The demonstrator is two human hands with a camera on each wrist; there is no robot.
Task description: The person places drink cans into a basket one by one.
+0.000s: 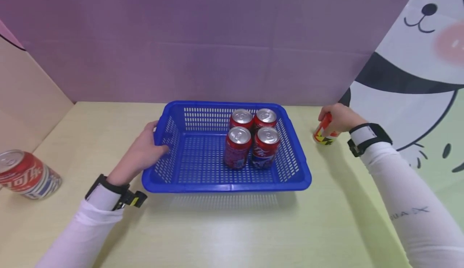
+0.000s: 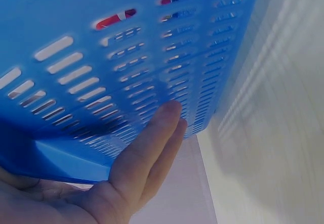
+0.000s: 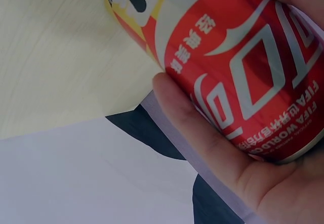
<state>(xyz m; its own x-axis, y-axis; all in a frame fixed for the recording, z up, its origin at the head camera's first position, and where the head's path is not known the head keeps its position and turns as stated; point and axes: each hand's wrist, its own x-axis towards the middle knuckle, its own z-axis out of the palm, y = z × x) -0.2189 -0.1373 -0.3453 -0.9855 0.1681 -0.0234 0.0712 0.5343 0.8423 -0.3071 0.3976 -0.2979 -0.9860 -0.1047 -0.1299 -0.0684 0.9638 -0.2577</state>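
A blue plastic basket (image 1: 203, 186) with slotted walls is in the middle of the head view. Several red soda cans (image 1: 239, 135) stand upright in its right half. At the basket's left side, my left hand (image 1: 146, 149) holds the rim, thumb over the inside. In the left wrist view, fingers (image 2: 152, 148) lie along the basket's outer wall (image 2: 147, 47). To the right of the basket, my right hand (image 1: 338, 118) grips a red and yellow soda can (image 1: 324, 133) from above. The right wrist view shows fingers around that can (image 3: 243, 67); its far side is hidden.
Another red soda can (image 1: 32, 175) stands on the pale table (image 1: 232, 231) at the far left. A purple panel (image 1: 217, 58) rises behind the basket, and a wall with a cartoon animal (image 1: 417, 71) is at the right.
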